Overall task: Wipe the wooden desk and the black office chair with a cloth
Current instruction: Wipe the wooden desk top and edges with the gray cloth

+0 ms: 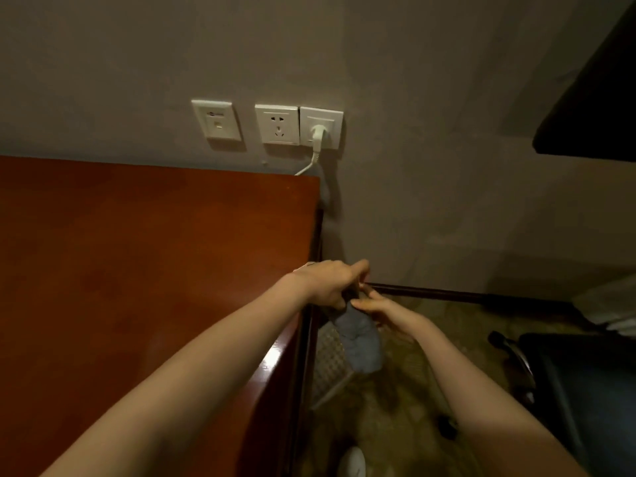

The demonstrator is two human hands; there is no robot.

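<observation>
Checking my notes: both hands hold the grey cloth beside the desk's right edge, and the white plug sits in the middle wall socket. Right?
Nearly. The head view shows the white plug in the rightmost socket; the middle socket is free. Left hand and right hand do hold the grey cloth at the right edge of the desk.
</observation>
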